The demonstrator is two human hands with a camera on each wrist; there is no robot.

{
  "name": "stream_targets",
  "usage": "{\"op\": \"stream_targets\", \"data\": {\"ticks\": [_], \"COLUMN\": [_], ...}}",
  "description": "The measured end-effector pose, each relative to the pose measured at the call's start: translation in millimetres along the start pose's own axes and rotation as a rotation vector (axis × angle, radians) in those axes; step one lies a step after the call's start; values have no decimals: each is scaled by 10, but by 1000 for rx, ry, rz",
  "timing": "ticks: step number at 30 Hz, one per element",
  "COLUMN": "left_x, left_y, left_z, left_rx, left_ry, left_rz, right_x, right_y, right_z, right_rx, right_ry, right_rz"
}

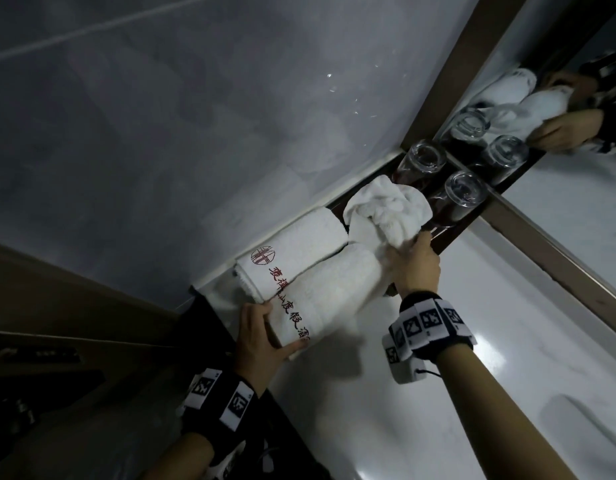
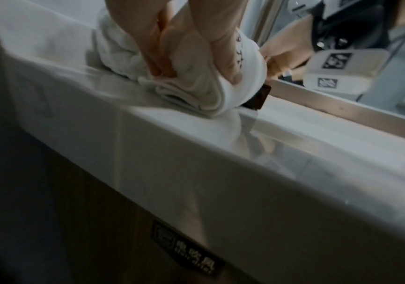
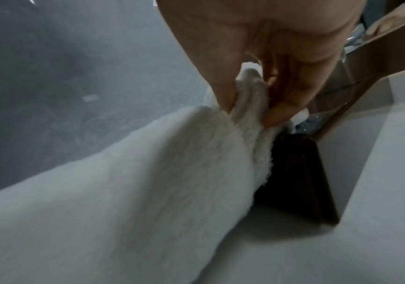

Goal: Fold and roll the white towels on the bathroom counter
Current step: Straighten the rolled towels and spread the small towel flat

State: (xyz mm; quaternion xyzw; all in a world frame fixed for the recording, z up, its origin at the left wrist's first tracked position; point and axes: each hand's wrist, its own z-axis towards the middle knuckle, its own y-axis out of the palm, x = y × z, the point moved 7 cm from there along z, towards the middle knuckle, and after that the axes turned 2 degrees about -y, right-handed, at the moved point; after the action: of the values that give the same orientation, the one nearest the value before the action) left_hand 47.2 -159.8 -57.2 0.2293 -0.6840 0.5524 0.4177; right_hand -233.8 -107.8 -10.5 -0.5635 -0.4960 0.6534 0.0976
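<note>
A rolled white towel with red lettering (image 1: pixel 329 292) lies on the white counter (image 1: pixel 472 341) beside a second rolled towel (image 1: pixel 292 249) set against the grey wall. My left hand (image 1: pixel 261 334) grips the near end of the roll (image 2: pixel 211 80), thumb and fingers curled round it. My right hand (image 1: pixel 415 263) pinches the far end's terry edge (image 3: pixel 247 107) between thumb and fingers. A crumpled white towel (image 1: pixel 386 207) sits on a dark tray just behind.
Two upturned glasses (image 1: pixel 422 159) (image 1: pixel 464 190) stand on the dark tray (image 1: pixel 448 233) in the corner under the mirror (image 1: pixel 559 133). A wooden cabinet front with a hair-dryer label (image 2: pixel 186 247) runs below the counter edge. A sink basin (image 1: pixel 569 420) lies at the right.
</note>
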Motion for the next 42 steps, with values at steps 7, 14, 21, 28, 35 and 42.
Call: {"op": "stream_targets", "data": {"ticks": [7,14,21,28,35,42], "left_x": [171,179,229,225,182,246], "left_y": [37,39,112,71,-109,-90], "left_z": [81,76,105,42,-159,-290], "left_rx": [-45,-39,-34,-168,-178,-158], "left_ry": [99,74,78,133,11,-28], "left_rz": [89,96,151,125,129,106], "right_x": [-252,-362,-66,163,10,-250], "right_y": [-117,-432,-453,-195,-589,-1061], "right_z": [55,405,338,68,-188,-494], "right_rx": [85,255,195,-88,45,77], "right_ry": [-262,-279,-159,-38,-199,-338], "right_rz": [91,239,347,265,678,1040]}}
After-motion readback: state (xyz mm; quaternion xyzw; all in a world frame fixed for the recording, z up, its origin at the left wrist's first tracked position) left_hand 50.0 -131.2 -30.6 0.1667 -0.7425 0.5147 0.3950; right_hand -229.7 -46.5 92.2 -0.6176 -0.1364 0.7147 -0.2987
